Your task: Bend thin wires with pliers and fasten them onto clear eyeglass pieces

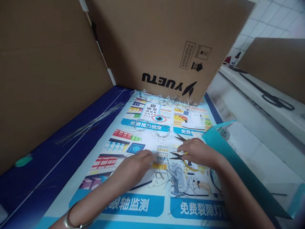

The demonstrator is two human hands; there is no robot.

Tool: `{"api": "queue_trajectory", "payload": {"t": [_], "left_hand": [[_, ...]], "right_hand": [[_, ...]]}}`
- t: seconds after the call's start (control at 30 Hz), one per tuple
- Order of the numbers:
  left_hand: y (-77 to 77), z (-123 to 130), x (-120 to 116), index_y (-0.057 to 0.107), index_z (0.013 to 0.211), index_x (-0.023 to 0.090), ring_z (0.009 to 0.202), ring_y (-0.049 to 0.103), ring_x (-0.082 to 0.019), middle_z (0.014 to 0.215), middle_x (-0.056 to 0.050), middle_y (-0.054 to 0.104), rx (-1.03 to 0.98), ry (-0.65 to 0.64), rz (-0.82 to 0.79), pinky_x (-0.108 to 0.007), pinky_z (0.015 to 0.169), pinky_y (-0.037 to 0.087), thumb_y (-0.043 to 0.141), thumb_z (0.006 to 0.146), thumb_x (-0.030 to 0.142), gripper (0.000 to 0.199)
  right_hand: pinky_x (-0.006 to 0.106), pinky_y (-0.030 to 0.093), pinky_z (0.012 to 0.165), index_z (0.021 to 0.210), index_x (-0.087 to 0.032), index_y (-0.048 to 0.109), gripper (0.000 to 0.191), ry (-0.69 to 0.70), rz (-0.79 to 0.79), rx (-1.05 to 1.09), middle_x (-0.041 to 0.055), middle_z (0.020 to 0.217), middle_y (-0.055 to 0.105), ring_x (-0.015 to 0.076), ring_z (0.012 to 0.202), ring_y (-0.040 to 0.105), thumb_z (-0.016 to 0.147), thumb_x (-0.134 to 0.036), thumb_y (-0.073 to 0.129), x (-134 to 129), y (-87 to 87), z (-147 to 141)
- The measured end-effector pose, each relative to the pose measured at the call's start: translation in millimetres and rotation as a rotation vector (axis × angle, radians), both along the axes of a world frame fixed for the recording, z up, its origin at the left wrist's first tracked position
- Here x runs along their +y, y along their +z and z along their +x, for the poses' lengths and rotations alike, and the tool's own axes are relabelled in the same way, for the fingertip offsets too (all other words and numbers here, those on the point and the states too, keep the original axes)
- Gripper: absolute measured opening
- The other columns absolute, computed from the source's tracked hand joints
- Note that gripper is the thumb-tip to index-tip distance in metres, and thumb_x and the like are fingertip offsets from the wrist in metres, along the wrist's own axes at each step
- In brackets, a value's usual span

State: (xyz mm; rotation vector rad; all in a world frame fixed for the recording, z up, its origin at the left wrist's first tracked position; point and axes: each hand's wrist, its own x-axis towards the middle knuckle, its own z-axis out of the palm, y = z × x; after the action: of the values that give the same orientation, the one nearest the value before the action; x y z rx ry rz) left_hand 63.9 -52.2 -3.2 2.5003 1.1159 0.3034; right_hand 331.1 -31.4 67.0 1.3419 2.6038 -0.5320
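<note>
Silver bangle (pixel 68 220) up front, left wrist. Left hand (pixel 137 164): fingertips drawn together, can't tell if pinching anything. Right hand (pixel 199 152): fingers curled round yellow-handled tool (pixel 187 165), tips parted. Wire tangle (pixel 175 174) lies on printed sheet (pixel 156 205), between forearms. Probably wire-working; next move calls for isolating one strand.

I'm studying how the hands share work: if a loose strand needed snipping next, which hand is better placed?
Probably the right hand: it holds a yellow-handled tool, its pointed tips open near the loose strands. The left hand shows no cutting tool.
</note>
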Motion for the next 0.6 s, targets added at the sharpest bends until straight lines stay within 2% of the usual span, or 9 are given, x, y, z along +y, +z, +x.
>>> {"api": "queue_trajectory", "payload": {"t": [0.1, 0.2, 0.33, 0.47, 0.6], "left_hand": [[-3.8, 16, -1, 0.052, 0.116, 0.025, 0.103, 0.051, -0.021, 0.120, -0.006, 0.053, -0.004, -0.114, 0.050, -0.035, 0.084, 0.045, 0.043, 0.085, 0.014, 0.034], [-5.6, 22, -3, 0.054, 0.115, 0.023, 0.104, 0.049, -0.022, 0.120, -0.006, 0.053, 0.025, -0.193, 0.068, -0.039, 0.088, 0.042, 0.042, 0.085, 0.012, 0.034], [-5.6, 18, -6, 0.055, 0.114, 0.024, 0.103, 0.049, -0.022, 0.119, -0.005, 0.055, 0.034, -0.234, 0.048, -0.039, 0.089, 0.041, 0.043, 0.085, 0.012, 0.033], [-5.3, 9, -10, 0.056, 0.112, 0.026, 0.101, 0.050, -0.022, 0.123, -0.003, 0.053, 0.041, -0.261, 0.007, -0.037, 0.086, 0.042, 0.045, 0.085, 0.014, 0.032], [-3.9, 8, -17, 0.053, 0.116, 0.029, 0.103, 0.049, -0.022, 0.125, -0.001, 0.051, 0.031, -0.267, -0.010, -0.037, 0.087, 0.041, 0.046, 0.085, 0.015, 0.035]], "right_hand": [[0.027, 0.036, 0.075, 0.098, -0.020, 0.062, 0.022, -0.028, 0.015, -0.039, 0.0061, 0.092, 0.062, 0.0198, 0.088, 0.055, 0.078, -0.028, 0.056, 2, -3.2, 5], [0.026, 0.036, 0.074, 0.094, -0.019, 0.063, 0.019, -0.021, 0.031, -0.050, 0.0062, 0.090, 0.062, 0.0192, 0.087, 0.055, 0.078, -0.027, 0.055, -1, -8.4, 5], [0.026, 0.035, 0.074, 0.086, -0.018, 0.062, 0.014, 0.035, 0.050, -0.008, 0.0048, 0.086, 0.062, 0.0174, 0.085, 0.054, 0.080, -0.020, 0.050, -11, -14.2, 1], [0.026, 0.035, 0.073, 0.084, -0.018, 0.062, 0.013, 0.107, -0.007, 0.009, 0.0039, 0.083, 0.061, 0.0169, 0.084, 0.054, 0.080, -0.022, 0.050, -28, -16.2, 2], [0.028, 0.036, 0.074, 0.087, -0.018, 0.062, 0.015, 0.092, -0.052, -0.018, 0.0050, 0.086, 0.061, 0.0182, 0.088, 0.053, 0.082, -0.024, 0.049, -50, -16.8, 10]]}}
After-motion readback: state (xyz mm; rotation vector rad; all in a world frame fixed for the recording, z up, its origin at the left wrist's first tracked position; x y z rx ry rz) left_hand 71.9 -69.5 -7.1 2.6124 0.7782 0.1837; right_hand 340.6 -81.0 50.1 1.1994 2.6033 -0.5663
